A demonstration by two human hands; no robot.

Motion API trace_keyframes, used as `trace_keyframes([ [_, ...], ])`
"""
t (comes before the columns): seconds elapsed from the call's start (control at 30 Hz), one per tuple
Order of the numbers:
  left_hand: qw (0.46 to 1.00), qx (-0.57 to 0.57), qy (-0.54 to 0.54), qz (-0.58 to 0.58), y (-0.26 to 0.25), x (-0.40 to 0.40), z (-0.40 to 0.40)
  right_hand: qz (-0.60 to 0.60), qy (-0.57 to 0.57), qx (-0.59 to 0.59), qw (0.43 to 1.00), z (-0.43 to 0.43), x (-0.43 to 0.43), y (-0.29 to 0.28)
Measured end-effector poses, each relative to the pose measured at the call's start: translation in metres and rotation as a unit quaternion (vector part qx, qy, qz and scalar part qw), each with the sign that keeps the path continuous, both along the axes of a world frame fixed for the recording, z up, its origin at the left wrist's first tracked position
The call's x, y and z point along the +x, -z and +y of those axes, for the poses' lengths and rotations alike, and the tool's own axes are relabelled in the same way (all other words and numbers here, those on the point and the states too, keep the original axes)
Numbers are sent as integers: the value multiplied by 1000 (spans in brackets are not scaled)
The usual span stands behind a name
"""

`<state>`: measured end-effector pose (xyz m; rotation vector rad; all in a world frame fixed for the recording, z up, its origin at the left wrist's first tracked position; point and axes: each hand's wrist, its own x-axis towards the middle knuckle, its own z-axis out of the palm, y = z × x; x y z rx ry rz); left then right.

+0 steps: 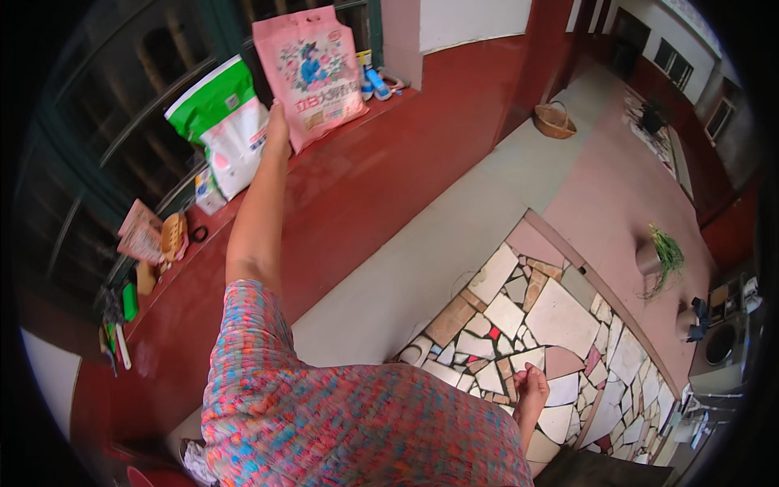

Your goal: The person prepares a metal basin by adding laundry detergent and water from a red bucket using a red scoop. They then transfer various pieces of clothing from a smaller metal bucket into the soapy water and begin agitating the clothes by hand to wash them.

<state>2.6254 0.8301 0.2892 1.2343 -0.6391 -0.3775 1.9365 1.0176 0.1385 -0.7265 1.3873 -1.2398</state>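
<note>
My left hand (277, 129) is stretched out to the windowsill, at the left edge of a pink printed plastic bag (319, 79). Its fingers are mostly hidden, so whether they grip the bag cannot be told. The pink bag stands upright with handle holes at its top. Close against the hand on the other side leans a green and white plastic bag (234, 131), bulging and also upright. Low over the stone-patterned floor hangs my right hand (532, 385), its fingers curled in and nothing visible in them.
The red ledge (365, 134) also carries a small box (209, 193), a yellow soap dish (174, 236), a pink packet (141, 231), a black ring (199, 234) and blue bottles (377, 84). A wicker basket (554, 120) and a pot of green stalks (660, 252) stand farther off.
</note>
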Motion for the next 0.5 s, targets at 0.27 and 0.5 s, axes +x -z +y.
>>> trace_keyframes([
  [0.27,947,173,-256,-85,20,13,-67,44,-35,-17,998,-92,38,-37],
  [0.5,983,82,-159,-34,28,31,-63,71,-157,28,985,-124,60,-26],
])
